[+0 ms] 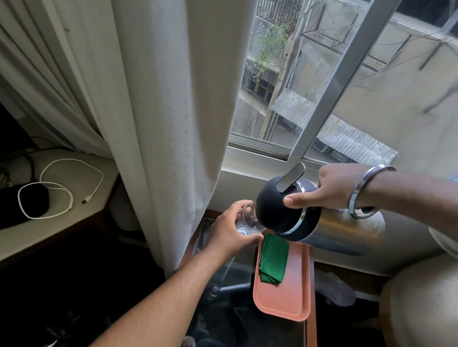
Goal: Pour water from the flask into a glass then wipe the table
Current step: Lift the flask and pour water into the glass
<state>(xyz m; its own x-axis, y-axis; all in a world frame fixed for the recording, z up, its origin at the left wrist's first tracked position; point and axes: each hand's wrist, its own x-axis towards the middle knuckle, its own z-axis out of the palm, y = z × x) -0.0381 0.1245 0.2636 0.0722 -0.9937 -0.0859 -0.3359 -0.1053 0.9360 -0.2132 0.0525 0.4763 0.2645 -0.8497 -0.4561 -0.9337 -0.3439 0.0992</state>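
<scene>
My right hand (332, 187) grips the black top of a steel flask (337, 231), which is tipped almost level with its spout toward the left. The spout sits over the rim of a clear glass (248, 220). My left hand (229, 233) holds that glass just above the glass-topped table (236, 314). A little water shows in the bottom of the glass. A folded green cloth (274, 257) lies on a pink tray (286, 290) right below the flask.
A white curtain (177, 112) hangs just left of the glass. Behind is a window sill (251, 161). A cream armchair (427, 312) stands at the right. On the left, a white ledge carries a black pouch (3, 207) and a white cable (61, 188).
</scene>
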